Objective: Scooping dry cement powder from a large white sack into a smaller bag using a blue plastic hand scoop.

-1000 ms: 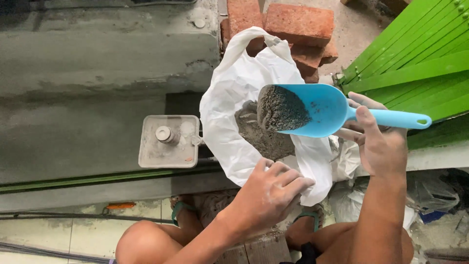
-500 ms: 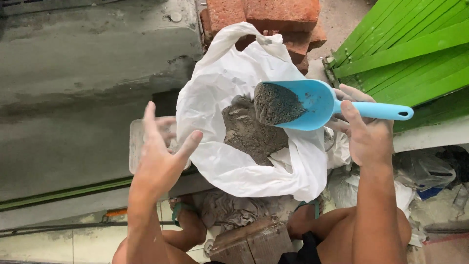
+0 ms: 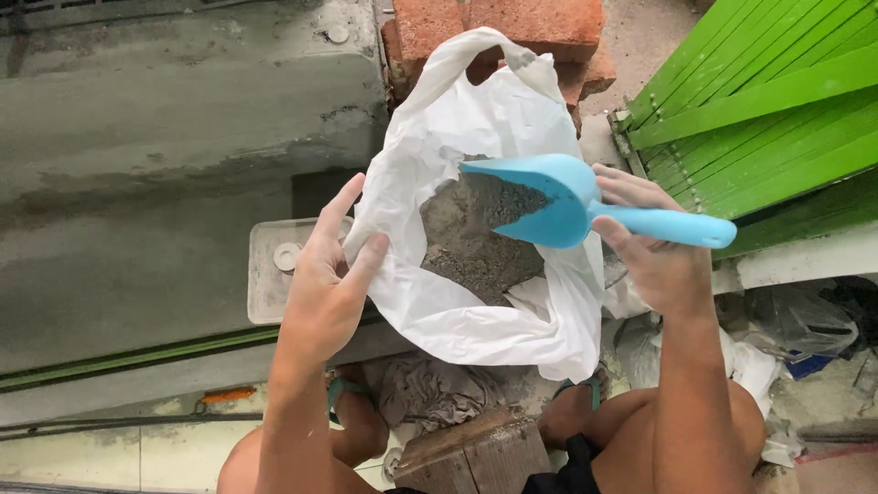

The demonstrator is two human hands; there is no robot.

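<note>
1. Head view: right hand (image 3: 658, 265) has fingers wrapped tight round the handle of the blue scoop (image 3: 567, 210), which is loaded with grey powder and held over the open white plastic bag (image 3: 457, 311).
2. Left hand (image 3: 331, 279), fingers spread, lies flat against the bag's left rim.
3. Clear plastic container (image 3: 270, 284) sits left of the bag; red bricks (image 3: 494, 27) behind it.

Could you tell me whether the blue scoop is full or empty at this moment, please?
Full. The blue scoop, held by the right hand over the open white bag, carries a heap of grey powder in its bowl.
</note>
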